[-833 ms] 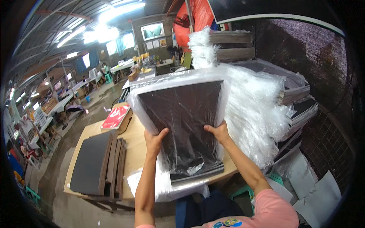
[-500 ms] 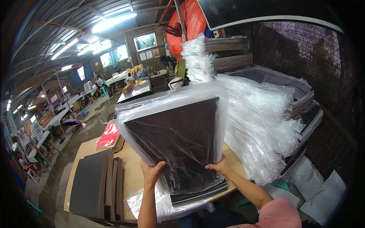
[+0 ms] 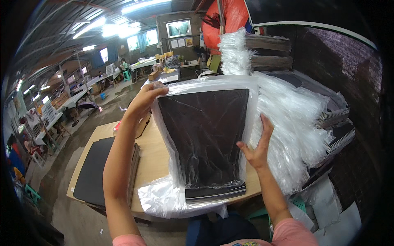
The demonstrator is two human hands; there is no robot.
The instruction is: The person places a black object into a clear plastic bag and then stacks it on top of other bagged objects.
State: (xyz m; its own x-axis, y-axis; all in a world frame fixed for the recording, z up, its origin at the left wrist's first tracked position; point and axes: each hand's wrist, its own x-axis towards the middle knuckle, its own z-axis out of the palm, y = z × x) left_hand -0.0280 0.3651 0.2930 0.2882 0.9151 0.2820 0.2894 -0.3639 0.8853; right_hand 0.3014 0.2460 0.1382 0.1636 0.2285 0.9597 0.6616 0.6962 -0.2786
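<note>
Since a moment ago the left hand [image 3: 148,98] has gone from the near part of the clear plastic bag [image 3: 209,83] up to its far corner at about eleven o'clock, and the right hand [image 3: 257,152] has loosened from the side. Taking the bagged dark panel [image 3: 205,135] as the middle of the clock, with twelve away from the worker, I see thin dark sheets [image 3: 217,194] poking out under it at six, and crumpled clear plastic [image 3: 160,197] at seven, all on the wooden table [image 3: 160,162]. The right hand is at four, thumb and fingers spread wide; from where I stand I can't quite tell whether its thumb brushes the bag. At nine, partly behind the left forearm, lies a stack of dark boards [image 3: 92,170]. A big slumped heap of clear plastic sleeves [image 3: 283,131] fills three o'clock. The left hand has thumb and fingers closed on the bag's corner. Farther off, a taller pile of sleeves [image 3: 234,53] rises at one, a green stool [image 3: 127,76] stands at ten, and a red sheet [image 3: 210,26] bulges at twelve.
</note>
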